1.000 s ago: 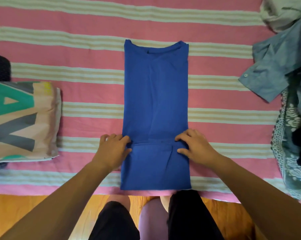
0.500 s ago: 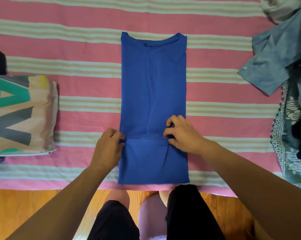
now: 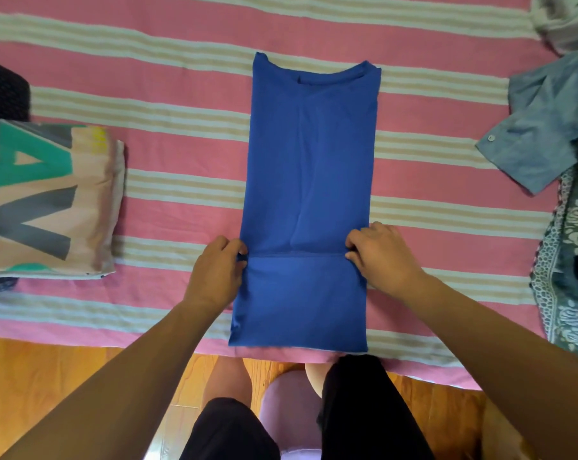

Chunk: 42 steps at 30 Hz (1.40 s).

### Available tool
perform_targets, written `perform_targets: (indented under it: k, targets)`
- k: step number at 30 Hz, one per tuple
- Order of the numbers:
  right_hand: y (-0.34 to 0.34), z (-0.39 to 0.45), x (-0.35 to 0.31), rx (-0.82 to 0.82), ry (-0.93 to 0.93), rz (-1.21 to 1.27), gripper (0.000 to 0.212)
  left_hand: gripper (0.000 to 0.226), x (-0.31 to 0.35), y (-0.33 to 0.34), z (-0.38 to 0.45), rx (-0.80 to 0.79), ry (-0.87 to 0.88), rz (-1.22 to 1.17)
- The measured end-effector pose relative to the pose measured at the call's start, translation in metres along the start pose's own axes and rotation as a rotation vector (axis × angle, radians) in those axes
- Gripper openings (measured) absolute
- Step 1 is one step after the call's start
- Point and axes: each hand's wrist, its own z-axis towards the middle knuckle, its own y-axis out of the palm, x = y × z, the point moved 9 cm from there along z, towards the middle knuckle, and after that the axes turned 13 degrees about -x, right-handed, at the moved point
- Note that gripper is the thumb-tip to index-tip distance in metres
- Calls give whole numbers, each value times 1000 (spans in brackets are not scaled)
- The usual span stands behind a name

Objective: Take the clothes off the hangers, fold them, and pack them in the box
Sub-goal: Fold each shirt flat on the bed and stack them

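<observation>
Bedding in pink with cream and tan stripes, a bedspread (image 3: 168, 94), is spread flat across nearly the whole view; its weave looks coarse, and its near edge hangs over a glossy orange wooden floor (image 3: 48, 376). A blue T-shirt (image 3: 309, 167) of smooth, soft knit is laid in the middle of the bedspread, already narrowed into a long upright rectangle with the collar at the far end. Its near end is doubled over the body, so that a straight hem line runs across between the two hands. A folded cloth (image 3: 52, 200) printed with teal and grey shapes on pale pink is laid flat as a thick square at the left, well apart from the T-shirt. At the right edge a pale blue buttoned shirt (image 3: 543, 124) is heaped loosely over a dark patterned fabric with lace trim (image 3: 566, 260), and a crumpled whitish garment (image 3: 563, 21) is seen in the far right corner. The left hand (image 3: 216, 273) is curled at the left end of the hem line, the T-shirt's edge pinched between thumb and fingers. The right hand (image 3: 380, 257) is curled likewise at the right end, the fabric nipped by its fingertips.
</observation>
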Motion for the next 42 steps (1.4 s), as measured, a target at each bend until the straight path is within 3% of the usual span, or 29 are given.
perform_targets:
  k: [3,5,8,12,14,16,17,19,20,22,26,29,32,34,36,39,42]
  targets:
    - [16,-12,1,-34,105,97,45,26,-4,2,-4,-7,-58,-119]
    - [29,-17,5,-90,174,117,54,24,-8,6,-5,-51,-103,-135]
    - [34,-18,14,-88,234,212,39,10,-2,-3,-6,-7,-73,-97]
    - [38,-17,24,-134,286,327,27,16,1,-9,5,-11,-74,-99]
    - [34,-20,27,-109,329,325,23,21,5,-13,10,15,-75,33]
    - [19,-27,21,54,329,272,26,24,30,-20,3,140,94,292]
    - [10,-31,7,167,268,171,32,29,51,-16,-6,194,259,397]
    - [8,-45,-39,373,20,-38,37,39,90,22,-33,154,645,584]
    - [19,-52,-64,398,-135,-123,38,44,98,49,-49,68,782,668]
    - [58,-63,-87,279,-305,-250,46,56,83,94,-62,-92,841,815]
    - [109,-61,-34,-10,-132,-260,68,74,18,114,-41,-272,662,863]
    - [112,-62,-26,-48,-120,-237,64,73,20,111,-42,-346,719,869]
    - [62,-61,-26,169,-74,-66,49,55,61,44,-33,-207,808,608]
    - [-4,-37,3,365,52,199,43,47,76,-38,17,52,632,229]
    - [-68,10,47,463,224,513,47,50,65,-112,84,255,308,-191]
    - [-131,109,113,432,423,928,71,56,48,-162,196,207,-10,-692]
    - [-159,182,140,316,411,1170,54,34,61,-175,263,43,-33,-839]
